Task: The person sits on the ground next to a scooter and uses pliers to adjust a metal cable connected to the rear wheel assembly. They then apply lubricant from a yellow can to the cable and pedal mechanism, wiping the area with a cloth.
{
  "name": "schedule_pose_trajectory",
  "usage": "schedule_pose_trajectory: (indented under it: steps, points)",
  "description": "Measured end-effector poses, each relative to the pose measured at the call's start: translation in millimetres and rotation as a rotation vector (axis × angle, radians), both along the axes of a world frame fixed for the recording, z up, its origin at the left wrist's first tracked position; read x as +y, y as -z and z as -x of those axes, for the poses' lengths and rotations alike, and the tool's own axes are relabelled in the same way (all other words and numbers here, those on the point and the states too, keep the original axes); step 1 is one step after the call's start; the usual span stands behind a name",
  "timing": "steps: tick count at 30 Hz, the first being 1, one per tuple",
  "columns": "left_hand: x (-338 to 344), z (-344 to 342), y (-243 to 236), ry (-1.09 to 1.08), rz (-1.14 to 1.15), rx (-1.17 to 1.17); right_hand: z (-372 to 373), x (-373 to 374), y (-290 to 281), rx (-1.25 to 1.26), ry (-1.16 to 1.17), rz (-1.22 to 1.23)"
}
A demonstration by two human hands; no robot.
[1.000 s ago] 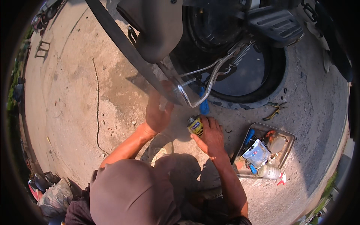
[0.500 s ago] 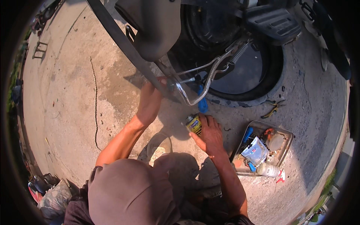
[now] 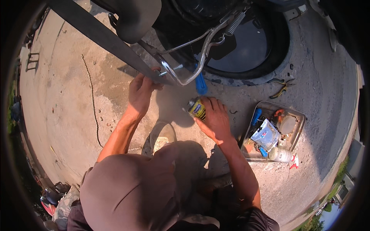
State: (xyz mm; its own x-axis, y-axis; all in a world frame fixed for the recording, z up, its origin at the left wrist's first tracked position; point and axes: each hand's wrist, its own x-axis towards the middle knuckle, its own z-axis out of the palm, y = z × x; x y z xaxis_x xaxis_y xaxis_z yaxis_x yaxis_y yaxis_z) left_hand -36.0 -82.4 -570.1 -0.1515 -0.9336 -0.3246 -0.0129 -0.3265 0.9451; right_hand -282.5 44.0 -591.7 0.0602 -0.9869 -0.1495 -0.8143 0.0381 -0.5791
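Observation:
My left hand reaches up and grips the dark flat bar of a motorcycle frame, close to a bent chrome rod. My right hand rests on the concrete and is closed around a small yellow-and-blue can, which stands just below a blue tool handle. A black tyre lies flat on the ground beyond the can.
A metal tray at my right holds a plastic packet, a white bottle and small tools. Pliers lie on the concrete beside the tyre. A round pale bowl sits near my knees. A dark seat hangs overhead.
My left hand has risen from near the ground up to the dark bar and taken hold of it. My right hand stays on the can.

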Motion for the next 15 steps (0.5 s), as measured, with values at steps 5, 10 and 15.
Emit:
schedule_pose_trajectory:
  steps: [5,10,15]
  points:
    - [37.1,-24.6,-2.0,0.231,-0.032,-0.336,2.0,0.2,3.1,-0.114,0.045,0.101]
    - [37.5,-10.6,-11.7,0.425,0.015,-0.447,3.2,1.4,-1.1,-0.088,0.023,0.072]
    - [32.5,6.1,2.8,0.657,0.39,-0.512,0.1,-6.6,-8.1,-0.079,-0.037,0.025]
